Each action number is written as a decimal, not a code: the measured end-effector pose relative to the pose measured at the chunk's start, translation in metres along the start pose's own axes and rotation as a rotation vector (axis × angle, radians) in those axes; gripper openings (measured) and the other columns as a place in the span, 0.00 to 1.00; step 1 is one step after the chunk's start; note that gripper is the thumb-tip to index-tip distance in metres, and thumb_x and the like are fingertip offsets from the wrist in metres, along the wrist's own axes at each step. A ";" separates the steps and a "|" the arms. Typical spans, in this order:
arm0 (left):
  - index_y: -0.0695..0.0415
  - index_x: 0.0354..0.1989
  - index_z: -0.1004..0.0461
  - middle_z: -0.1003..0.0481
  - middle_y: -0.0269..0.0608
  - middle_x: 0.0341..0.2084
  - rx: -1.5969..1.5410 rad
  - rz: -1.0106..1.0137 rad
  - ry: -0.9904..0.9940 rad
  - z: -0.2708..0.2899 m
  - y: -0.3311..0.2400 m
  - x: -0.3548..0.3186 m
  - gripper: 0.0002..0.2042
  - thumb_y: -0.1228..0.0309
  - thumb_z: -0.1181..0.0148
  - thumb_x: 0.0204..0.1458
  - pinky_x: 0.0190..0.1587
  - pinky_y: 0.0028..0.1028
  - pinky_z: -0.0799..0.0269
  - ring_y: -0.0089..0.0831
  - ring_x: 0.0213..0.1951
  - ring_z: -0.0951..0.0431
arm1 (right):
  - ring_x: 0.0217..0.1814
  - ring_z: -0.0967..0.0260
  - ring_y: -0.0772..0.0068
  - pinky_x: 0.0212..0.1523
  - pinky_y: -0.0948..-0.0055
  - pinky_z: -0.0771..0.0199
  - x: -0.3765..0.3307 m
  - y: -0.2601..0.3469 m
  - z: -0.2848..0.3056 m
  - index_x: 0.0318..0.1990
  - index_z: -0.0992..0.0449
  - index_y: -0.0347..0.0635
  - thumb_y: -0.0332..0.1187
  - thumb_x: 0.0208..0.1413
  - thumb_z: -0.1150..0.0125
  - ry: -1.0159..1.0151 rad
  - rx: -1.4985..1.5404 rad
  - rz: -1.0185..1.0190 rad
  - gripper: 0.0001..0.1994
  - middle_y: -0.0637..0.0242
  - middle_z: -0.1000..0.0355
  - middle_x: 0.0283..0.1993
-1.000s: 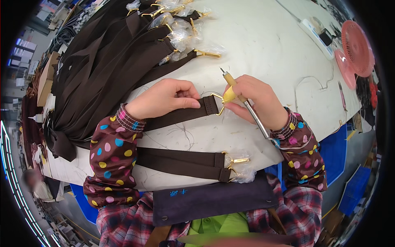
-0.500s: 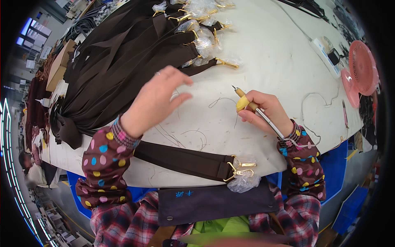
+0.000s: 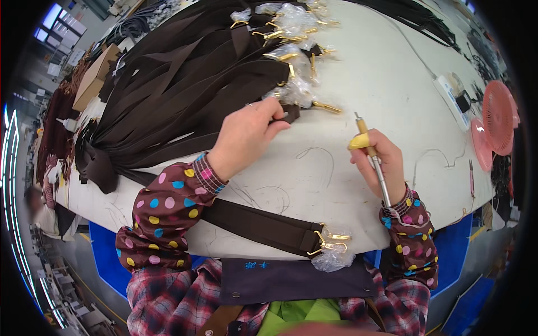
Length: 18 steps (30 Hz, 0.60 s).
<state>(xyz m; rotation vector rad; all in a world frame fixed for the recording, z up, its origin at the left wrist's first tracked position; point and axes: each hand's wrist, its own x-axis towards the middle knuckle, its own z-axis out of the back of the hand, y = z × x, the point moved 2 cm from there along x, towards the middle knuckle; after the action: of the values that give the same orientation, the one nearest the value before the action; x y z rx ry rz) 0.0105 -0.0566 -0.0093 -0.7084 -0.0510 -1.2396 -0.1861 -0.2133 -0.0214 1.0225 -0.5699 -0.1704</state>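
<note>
My left hand (image 3: 245, 134) reaches to the pile of dark brown straps (image 3: 185, 84) and pinches the end of one strap (image 3: 288, 113) near its gold clasp. My right hand (image 3: 379, 158) rests on the white table (image 3: 358, 78), gripping a thin metal pen-like tool (image 3: 371, 154) with a yellow grip, tip pointing away from me. One brown strap (image 3: 263, 224) with a gold clasp in clear plastic wrap (image 3: 332, 249) lies along the table's near edge, below both hands.
Many strap ends with gold clasps in plastic wrap (image 3: 286, 33) lie at the far side of the pile. A pink round fan (image 3: 499, 117) and a white power strip (image 3: 451, 98) sit at the right. A cardboard box (image 3: 92, 78) is at the left.
My left hand moved from the table's middle up to the strap pile and took hold of a strap end. My right hand with the tool stayed roughly in place.
</note>
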 end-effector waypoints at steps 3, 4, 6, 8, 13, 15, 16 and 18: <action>0.61 0.32 0.32 0.27 0.42 0.25 -0.297 0.119 0.161 -0.003 -0.004 -0.015 0.11 0.73 0.35 0.48 0.31 0.27 0.30 0.32 0.27 0.26 | 0.26 0.36 0.79 0.29 0.81 0.35 -0.002 -0.004 0.001 0.35 0.29 0.37 0.19 0.52 0.42 -0.069 0.015 0.011 0.05 0.68 0.34 0.28; 0.61 0.31 0.33 0.27 0.42 0.25 -0.349 0.178 0.239 -0.002 -0.006 -0.020 0.11 0.73 0.35 0.48 0.32 0.26 0.30 0.32 0.28 0.26 | 0.27 0.37 0.80 0.29 0.81 0.36 -0.002 -0.005 0.001 0.35 0.29 0.37 0.18 0.52 0.43 -0.095 -0.013 0.023 0.05 0.69 0.35 0.27; 0.61 0.34 0.32 0.25 0.44 0.28 -0.390 0.134 0.327 -0.006 -0.005 -0.025 0.10 0.72 0.37 0.50 0.35 0.28 0.29 0.35 0.32 0.24 | 0.27 0.37 0.80 0.29 0.81 0.36 0.000 -0.005 -0.002 0.35 0.30 0.37 0.18 0.52 0.44 -0.082 -0.014 0.037 0.05 0.69 0.35 0.27; 0.61 0.37 0.32 0.25 0.46 0.31 -0.339 0.134 0.332 -0.019 -0.002 -0.027 0.11 0.70 0.38 0.51 0.38 0.30 0.28 0.37 0.35 0.23 | 0.26 0.37 0.81 0.29 0.81 0.36 0.001 -0.007 -0.002 0.36 0.30 0.37 0.18 0.52 0.45 -0.077 -0.025 0.050 0.06 0.70 0.35 0.27; 0.62 0.47 0.32 0.24 0.50 0.38 -0.023 0.005 0.349 -0.018 -0.015 -0.015 0.19 0.66 0.38 0.50 0.43 0.35 0.28 0.43 0.42 0.23 | 0.26 0.40 0.83 0.29 0.83 0.39 0.002 -0.013 -0.004 0.37 0.30 0.37 0.19 0.54 0.45 -0.128 -0.031 0.005 0.05 0.71 0.36 0.28; 0.63 0.49 0.31 0.24 0.53 0.39 0.063 0.122 0.505 -0.017 -0.019 -0.002 0.20 0.67 0.38 0.49 0.44 0.34 0.28 0.44 0.42 0.23 | 0.26 0.40 0.83 0.29 0.83 0.39 0.003 -0.011 -0.004 0.37 0.30 0.37 0.19 0.54 0.45 -0.134 -0.038 -0.002 0.05 0.72 0.36 0.28; 0.63 0.49 0.31 0.24 0.53 0.39 0.048 0.102 0.504 -0.018 -0.018 0.004 0.20 0.67 0.38 0.49 0.44 0.34 0.28 0.44 0.42 0.23 | 0.26 0.40 0.84 0.28 0.83 0.39 0.004 -0.012 -0.004 0.37 0.30 0.37 0.19 0.55 0.45 -0.131 -0.024 -0.004 0.05 0.72 0.37 0.28; 0.65 0.51 0.31 0.23 0.49 0.40 -0.143 0.133 0.507 -0.014 -0.006 0.018 0.19 0.68 0.42 0.53 0.44 0.30 0.28 0.39 0.41 0.22 | 0.26 0.41 0.84 0.28 0.84 0.40 0.006 -0.013 -0.005 0.37 0.30 0.37 0.19 0.54 0.44 -0.141 -0.052 0.039 0.05 0.72 0.37 0.28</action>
<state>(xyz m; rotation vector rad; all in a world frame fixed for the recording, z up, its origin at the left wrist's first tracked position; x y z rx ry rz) 0.0066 -0.0799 -0.0099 -0.4931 0.4984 -1.2708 -0.1771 -0.2185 -0.0325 0.9531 -0.7100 -0.2233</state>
